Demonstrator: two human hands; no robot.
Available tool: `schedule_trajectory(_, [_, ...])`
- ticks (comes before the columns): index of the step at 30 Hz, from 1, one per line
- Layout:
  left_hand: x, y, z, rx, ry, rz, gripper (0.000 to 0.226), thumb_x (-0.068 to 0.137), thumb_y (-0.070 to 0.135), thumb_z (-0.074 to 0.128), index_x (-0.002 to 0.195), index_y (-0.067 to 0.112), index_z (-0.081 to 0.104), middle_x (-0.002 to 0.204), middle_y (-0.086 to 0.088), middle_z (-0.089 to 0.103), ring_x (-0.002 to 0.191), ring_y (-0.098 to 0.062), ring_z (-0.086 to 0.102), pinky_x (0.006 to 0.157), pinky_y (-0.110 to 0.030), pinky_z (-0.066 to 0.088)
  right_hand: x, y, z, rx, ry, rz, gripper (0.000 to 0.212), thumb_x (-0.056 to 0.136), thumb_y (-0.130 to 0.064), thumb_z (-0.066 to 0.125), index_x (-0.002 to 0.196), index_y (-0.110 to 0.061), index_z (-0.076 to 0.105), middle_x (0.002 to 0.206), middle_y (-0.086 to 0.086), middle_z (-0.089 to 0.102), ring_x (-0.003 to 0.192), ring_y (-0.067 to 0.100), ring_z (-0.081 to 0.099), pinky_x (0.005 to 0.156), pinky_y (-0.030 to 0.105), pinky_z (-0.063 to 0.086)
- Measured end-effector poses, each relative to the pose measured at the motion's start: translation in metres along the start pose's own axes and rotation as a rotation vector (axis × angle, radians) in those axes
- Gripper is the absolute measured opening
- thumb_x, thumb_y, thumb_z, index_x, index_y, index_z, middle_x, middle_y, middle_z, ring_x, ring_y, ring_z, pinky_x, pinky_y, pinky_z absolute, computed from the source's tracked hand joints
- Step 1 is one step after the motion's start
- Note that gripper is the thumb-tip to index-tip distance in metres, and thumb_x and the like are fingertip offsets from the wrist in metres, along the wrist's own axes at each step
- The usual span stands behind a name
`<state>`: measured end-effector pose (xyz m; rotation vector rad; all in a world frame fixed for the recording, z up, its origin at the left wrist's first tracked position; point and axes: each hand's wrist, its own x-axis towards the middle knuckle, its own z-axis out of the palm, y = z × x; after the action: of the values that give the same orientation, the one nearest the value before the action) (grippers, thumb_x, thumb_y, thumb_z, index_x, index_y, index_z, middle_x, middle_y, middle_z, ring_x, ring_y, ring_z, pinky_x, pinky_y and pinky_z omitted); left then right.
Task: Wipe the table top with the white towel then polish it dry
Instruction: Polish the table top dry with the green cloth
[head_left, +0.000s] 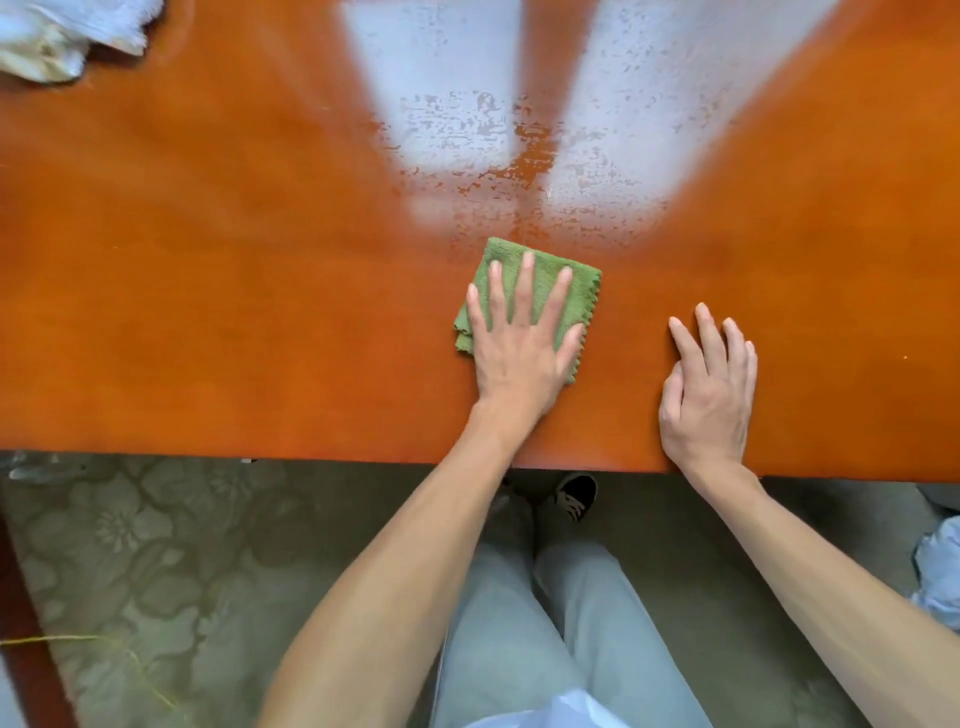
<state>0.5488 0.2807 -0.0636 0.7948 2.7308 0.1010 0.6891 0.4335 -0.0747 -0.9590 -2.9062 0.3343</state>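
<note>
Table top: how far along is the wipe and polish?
Done: the white towel lies set aside at the far left corner, so wet wiping looks over. In hand: the left hand presses a folded green cloth flat on the table. Left: the mottled film beyond the cloth.

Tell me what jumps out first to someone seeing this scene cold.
The folded green cloth near the table's near edge, pressed flat under the left hand. Just beyond it, the glossy orange table top shows a mottled, streaky pale glare. The right hand rests bare on the wood beside it, and a crumpled white towel lies at the far left corner.
</note>
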Motion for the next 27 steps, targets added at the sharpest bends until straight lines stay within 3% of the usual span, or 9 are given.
schedule_trajectory(3, [0.020,-0.054,-0.015,0.015,0.001,-0.161,0.067,0.101,0.061,0.015,0.159,0.035,-0.005,0.167,-0.006,-0.014,0.153,-0.036,-0.010,0.121,-0.061,0.002,0.000,-0.002,-0.001,-0.001,-0.005,0.004,0.048,0.102,-0.025,0.043,0.150,-0.025,0.040,0.162,0.003,0.030,0.151,0.028,0.022,0.125,0.041,0.003])
schedule_trajectory(6, [-0.001,-0.103,-0.017,-0.018,0.039,-0.293,0.066,0.101,0.059,0.019,0.160,0.034,0.006,0.169,-0.007,-0.005,0.153,-0.037,-0.004,0.121,-0.060,0.003,0.000,-0.003,-0.003,0.012,-0.003,0.000,0.048,0.102,-0.024,0.043,0.150,-0.024,0.040,0.162,0.003,0.030,0.151,0.029,0.023,0.125,0.044,0.006])
schedule_trajectory(10, [-0.064,-0.105,0.006,-0.081,0.122,-0.429,0.065,0.099,0.058,0.018,0.159,0.032,0.019,0.168,-0.010,0.008,0.153,-0.041,0.006,0.120,-0.063,0.006,0.001,-0.004,-0.004,0.044,0.016,-0.023,0.050,0.100,-0.029,0.034,0.149,-0.022,0.042,0.161,0.006,0.033,0.149,0.031,0.027,0.123,0.046,0.008])
schedule_trajectory(14, [-0.096,-0.018,0.033,-0.087,0.146,-0.424,0.061,0.102,0.053,0.022,0.158,0.030,0.023,0.166,-0.013,0.016,0.151,-0.044,0.014,0.118,-0.065,0.012,-0.001,0.003,-0.002,0.162,0.012,-0.053,0.046,0.101,-0.018,0.043,0.146,-0.021,0.046,0.160,0.006,0.034,0.150,0.029,0.025,0.125,0.047,0.008])
schedule_trajectory(17, [-0.093,0.074,0.043,-0.065,0.101,-0.329,0.061,0.101,0.052,0.023,0.158,0.030,0.019,0.166,-0.014,0.017,0.150,-0.045,0.017,0.118,-0.066,0.014,0.001,0.028,-0.015,0.394,-0.096,-0.131,0.048,0.101,-0.012,0.044,0.148,-0.021,0.043,0.162,0.005,0.029,0.151,0.024,0.021,0.124,0.044,0.015])
schedule_trajectory(20, [-0.079,0.167,0.051,-0.059,0.065,-0.230,0.062,0.102,0.055,0.006,0.159,0.032,0.008,0.167,-0.014,0.009,0.151,-0.045,0.011,0.119,-0.065,0.010,0.000,0.075,-0.037,0.466,-0.180,-0.190,0.051,0.100,-0.011,0.042,0.150,-0.019,0.041,0.163,0.004,0.027,0.151,0.021,0.020,0.123,0.038,0.018])
schedule_trajectory(23, [-0.055,0.250,0.056,-0.012,-0.038,-0.070,0.064,0.102,0.050,0.015,0.156,0.032,-0.017,0.166,-0.013,-0.017,0.151,-0.045,-0.012,0.119,-0.065,-0.003,0.000,0.142,-0.056,0.437,-0.115,-0.155,0.049,0.098,-0.013,0.041,0.147,-0.015,0.044,0.159,0.006,0.034,0.149,0.022,0.026,0.123,0.040,0.022])
schedule_trajectory(24, [-0.047,0.273,0.056,-0.022,-0.058,-0.019,0.066,0.103,0.049,0.019,0.155,0.032,-0.019,0.165,-0.013,-0.020,0.150,-0.045,-0.015,0.119,-0.065,-0.005,-0.001,0.165,-0.060,0.423,-0.080,-0.130,0.048,0.099,-0.014,0.041,0.147,-0.014,0.045,0.158,0.007,0.036,0.148,0.023,0.028,0.122,0.042,0.024])
schedule_trajectory(27, [-0.023,0.319,0.050,-0.046,-0.036,0.059,0.063,0.101,0.055,0.011,0.159,0.033,-0.002,0.168,-0.011,-0.005,0.152,-0.042,-0.005,0.120,-0.064,0.001,-0.002,0.227,-0.073,0.347,0.015,-0.007,0.048,0.101,-0.016,0.038,0.148,-0.013,0.041,0.159,0.010,0.035,0.147,0.026,0.029,0.122,0.048,0.024])
